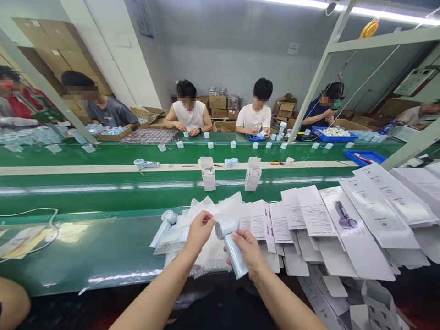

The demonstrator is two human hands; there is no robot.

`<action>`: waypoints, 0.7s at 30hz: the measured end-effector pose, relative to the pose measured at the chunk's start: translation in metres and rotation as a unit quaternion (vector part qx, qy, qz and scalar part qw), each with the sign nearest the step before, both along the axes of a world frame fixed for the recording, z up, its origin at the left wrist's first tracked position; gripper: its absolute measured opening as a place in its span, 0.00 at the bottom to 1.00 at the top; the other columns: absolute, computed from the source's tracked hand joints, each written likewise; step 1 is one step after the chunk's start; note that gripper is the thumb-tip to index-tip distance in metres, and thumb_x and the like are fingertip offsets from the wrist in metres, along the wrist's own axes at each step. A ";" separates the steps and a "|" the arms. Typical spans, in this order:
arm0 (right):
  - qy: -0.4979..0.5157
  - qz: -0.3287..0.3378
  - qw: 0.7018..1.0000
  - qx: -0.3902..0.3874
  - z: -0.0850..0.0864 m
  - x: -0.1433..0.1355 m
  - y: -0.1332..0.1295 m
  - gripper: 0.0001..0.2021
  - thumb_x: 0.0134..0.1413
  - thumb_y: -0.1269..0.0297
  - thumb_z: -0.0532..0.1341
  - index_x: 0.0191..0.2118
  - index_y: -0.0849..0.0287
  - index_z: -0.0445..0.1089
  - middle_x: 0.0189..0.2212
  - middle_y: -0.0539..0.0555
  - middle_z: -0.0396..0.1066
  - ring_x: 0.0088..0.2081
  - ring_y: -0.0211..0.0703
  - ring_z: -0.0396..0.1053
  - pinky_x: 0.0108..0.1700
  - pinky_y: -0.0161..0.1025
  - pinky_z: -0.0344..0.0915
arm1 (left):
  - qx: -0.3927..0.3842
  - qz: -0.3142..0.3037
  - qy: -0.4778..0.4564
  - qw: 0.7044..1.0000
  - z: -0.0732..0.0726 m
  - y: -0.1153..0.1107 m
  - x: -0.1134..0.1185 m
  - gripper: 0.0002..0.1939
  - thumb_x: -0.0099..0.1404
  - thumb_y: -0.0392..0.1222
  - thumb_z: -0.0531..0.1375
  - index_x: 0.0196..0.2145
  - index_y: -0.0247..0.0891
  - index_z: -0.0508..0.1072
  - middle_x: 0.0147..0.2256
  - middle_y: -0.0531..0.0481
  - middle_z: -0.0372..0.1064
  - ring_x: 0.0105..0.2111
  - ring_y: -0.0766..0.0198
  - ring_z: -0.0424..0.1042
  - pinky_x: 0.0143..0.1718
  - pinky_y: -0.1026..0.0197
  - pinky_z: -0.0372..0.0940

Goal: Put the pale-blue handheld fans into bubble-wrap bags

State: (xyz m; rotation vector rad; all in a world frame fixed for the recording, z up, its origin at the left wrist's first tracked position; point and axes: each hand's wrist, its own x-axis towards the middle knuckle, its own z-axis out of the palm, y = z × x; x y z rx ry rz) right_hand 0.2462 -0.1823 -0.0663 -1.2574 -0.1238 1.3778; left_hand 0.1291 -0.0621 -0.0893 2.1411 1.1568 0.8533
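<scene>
Clearly, from where I stand, the right hand has the steadier part: it is wrapped around the handle of the light-blue device, whose round head points up and toward the other hand. The left hand is closed in a fingertip pinch on the edge of a thin white sheet, just beside that head. I can't tell whether the sheet is a single layer or an open pouch. To do this well, I'd leave the firm hold low on the handle, so the head stays free, and pinch only one layer, lightly, since such thin stuff could crease or tear. Keeping the head close above the pile of white wrappers beneath the grip would make any slip a soft one. Left of the pinch, a second device lies near enough for a wrist to nudge; right of the handle hold, the printed cartons overlap, so that elbow should stay tucked in.
</scene>
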 end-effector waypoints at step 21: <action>0.043 -0.101 0.991 -0.071 0.031 0.002 0.012 0.07 0.56 0.69 0.54 0.33 0.58 0.51 0.18 0.47 0.62 0.19 0.36 0.62 0.23 0.34 0.60 | 0.177 -0.237 -0.033 0.955 0.042 -0.017 0.002 0.08 0.66 0.36 0.51 0.39 0.36 0.69 0.31 0.50 0.70 0.31 0.68 0.71 0.32 0.67 0.66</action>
